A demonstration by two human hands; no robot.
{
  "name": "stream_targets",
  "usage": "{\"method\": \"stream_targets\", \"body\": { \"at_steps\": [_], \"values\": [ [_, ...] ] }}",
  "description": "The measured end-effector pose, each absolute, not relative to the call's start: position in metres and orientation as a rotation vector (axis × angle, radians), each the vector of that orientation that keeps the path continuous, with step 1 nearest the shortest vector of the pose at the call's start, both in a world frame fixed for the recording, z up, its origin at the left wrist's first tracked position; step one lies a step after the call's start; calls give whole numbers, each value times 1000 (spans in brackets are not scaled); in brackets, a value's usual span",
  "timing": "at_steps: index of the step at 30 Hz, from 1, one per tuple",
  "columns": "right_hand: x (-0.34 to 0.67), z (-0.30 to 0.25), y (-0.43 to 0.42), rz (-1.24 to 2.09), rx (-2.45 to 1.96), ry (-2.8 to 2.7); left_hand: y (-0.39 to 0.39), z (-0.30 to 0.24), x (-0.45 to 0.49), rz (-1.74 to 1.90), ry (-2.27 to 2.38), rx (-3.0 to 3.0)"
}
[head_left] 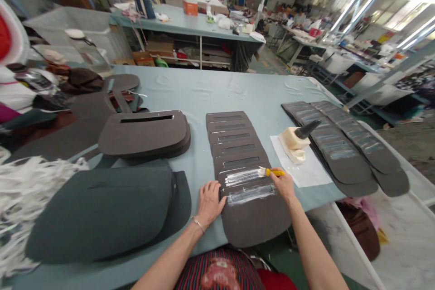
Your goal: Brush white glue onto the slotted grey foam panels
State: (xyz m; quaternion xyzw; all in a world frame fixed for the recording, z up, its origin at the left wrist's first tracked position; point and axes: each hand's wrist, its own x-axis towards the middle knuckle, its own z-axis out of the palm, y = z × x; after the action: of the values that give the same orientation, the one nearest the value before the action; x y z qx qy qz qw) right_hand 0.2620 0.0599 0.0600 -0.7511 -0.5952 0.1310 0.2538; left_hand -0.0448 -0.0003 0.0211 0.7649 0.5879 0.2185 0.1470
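My right hand (284,186) is closed round the yellow handle of a brush (275,172). White paste covers the bristles, which touch a slotted panel at the right end of a white streak. Overlapping dark grey panels (256,224) lie in a stepped row, each showing a narrow slot. The two nearest slots have white paste around them; the farther ones look bare. At the row's left edge rests my left hand (210,201), fingers extended, thumb touching the panels' side. A cream bottle with a black nozzle (295,137) lies on a white sheet (314,172) to the right.
Paste-streaked panels (353,163) lie at the table's right edge. On the left are a stack of slotted panels (146,136), large dark green pieces (102,213) and a heap of white strips (27,208). Another table (163,20) with a bucket (189,1) stands beyond.
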Motion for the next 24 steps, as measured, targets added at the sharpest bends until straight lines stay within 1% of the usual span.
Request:
{"method": "stream_targets", "body": {
  "at_steps": [2,4,5,7,9,11,14,17,21,24],
  "values": [
    [267,66,59,206,-2099,-1569,-1,20,-44,634,1700,2206],
    [244,71,52,198,-2010,-1589,-1,18,-44,635,1706,2215],
    [226,72,48,251,-1919,-1632,-1,17,-44,634,1708,2219],
    [195,72,40,478,-1704,-1773,-1,16,-43,631,1710,2224],
    [185,67,35,599,-1617,-1842,0,15,-42,631,1706,2227],
    [203,62,35,561,-1715,-1746,-1,14,-42,639,1705,2227],
    [255,57,40,381,-1957,-1492,-1,14,-40,656,1711,2217],
    [284,57,43,247,-2039,-1481,-1,15,-39,674,1733,2173],
    [253,67,34,229,-1981,-1452,-4,18,-41,745,1765,2053],
    [195,77,18,401,-1844,-1467,-11,21,-45,735,1612,2116]
  ]
}}
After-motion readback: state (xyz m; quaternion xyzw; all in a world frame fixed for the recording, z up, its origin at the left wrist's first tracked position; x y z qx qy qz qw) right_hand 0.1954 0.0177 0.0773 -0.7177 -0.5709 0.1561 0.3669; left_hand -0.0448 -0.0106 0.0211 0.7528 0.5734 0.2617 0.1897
